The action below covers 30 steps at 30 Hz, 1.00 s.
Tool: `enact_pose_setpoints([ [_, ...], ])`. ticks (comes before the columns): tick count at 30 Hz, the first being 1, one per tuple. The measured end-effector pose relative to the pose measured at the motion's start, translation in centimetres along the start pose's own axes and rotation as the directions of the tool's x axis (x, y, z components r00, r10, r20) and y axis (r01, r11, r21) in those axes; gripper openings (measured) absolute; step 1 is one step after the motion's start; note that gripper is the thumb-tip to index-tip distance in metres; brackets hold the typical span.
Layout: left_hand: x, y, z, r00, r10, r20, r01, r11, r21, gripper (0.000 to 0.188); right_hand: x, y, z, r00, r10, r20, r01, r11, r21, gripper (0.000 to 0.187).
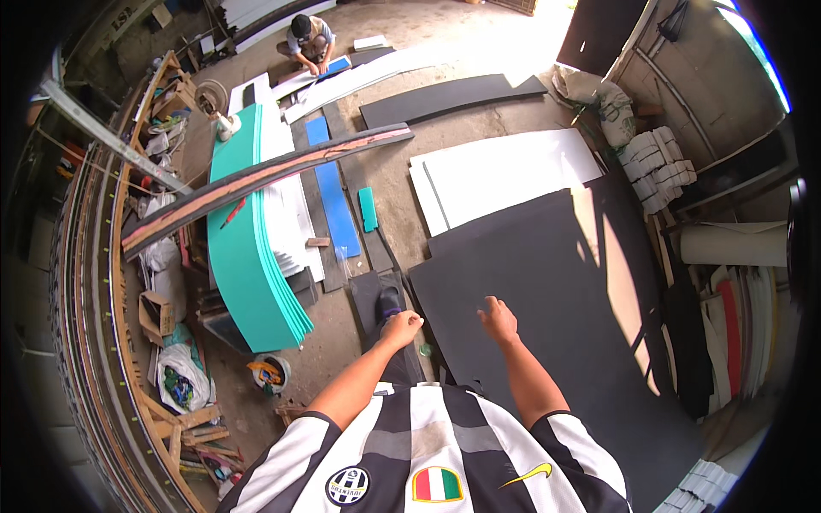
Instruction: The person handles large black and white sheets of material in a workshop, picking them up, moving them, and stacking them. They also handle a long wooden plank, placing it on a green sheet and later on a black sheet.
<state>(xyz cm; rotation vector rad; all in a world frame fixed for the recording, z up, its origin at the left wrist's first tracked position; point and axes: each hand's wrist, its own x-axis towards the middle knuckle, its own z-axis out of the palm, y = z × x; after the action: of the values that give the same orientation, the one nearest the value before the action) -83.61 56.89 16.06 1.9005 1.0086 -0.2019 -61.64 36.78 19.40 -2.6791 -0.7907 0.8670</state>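
Observation:
My left hand (400,328) is closed in a pinch above my dark shoe (389,302), near the left edge of a large black sheet (522,282). A tiny pale spot shows at its fingertips, too small to name. Over the black sheet hovers my right hand (499,321), its fingers curled in; whatever they hold, if anything, cannot be made out. The two hands are apart, at about the same height. White sheets (505,171) lie beyond the black one, partly under its far edge.
On the left, a stack of teal sheets (248,256) bears a long dark-and-pink strip (274,177) and a red tool (233,214). Blue strips (327,184) lie on the floor. A person (310,44) crouches at the far end. A bucket (269,374) stands lower left.

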Motion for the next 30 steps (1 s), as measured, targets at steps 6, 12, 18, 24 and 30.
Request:
enact_pose_setpoints([
  [6,10.0,2.3,-11.2,0.996,0.054,0.076,-0.062,0.992,0.111,0.031,7.9,-9.7,-4.4,0.996,0.08,-0.044,-0.075,0.99,0.116,0.051],
  [12,20.5,6.1,-18.1,0.966,0.133,0.223,-0.177,0.966,0.191,0.032,13.7,-14.3,-7.8,0.978,0.193,-0.083,-0.17,0.959,0.226,0.05],
  [18,31.1,11.5,-20.1,0.886,0.234,0.4,-0.326,0.928,0.179,0.035,19.8,-13.0,-6.9,0.918,0.392,-0.066,-0.345,0.868,0.358,0.048],
  [24,42.7,18.3,-19.2,0.789,0.258,0.558,-0.474,0.833,0.285,0.039,27.6,-12.5,-5.9,0.821,0.57,-0.025,-0.474,0.705,0.527,0.048],
  [30,54.7,19.3,-15.7,0.676,0.161,0.719,-0.482,0.834,0.267,0.041,34.0,-13.1,-3.7,0.653,0.756,0.044,-0.532,0.416,0.738,0.048],
])
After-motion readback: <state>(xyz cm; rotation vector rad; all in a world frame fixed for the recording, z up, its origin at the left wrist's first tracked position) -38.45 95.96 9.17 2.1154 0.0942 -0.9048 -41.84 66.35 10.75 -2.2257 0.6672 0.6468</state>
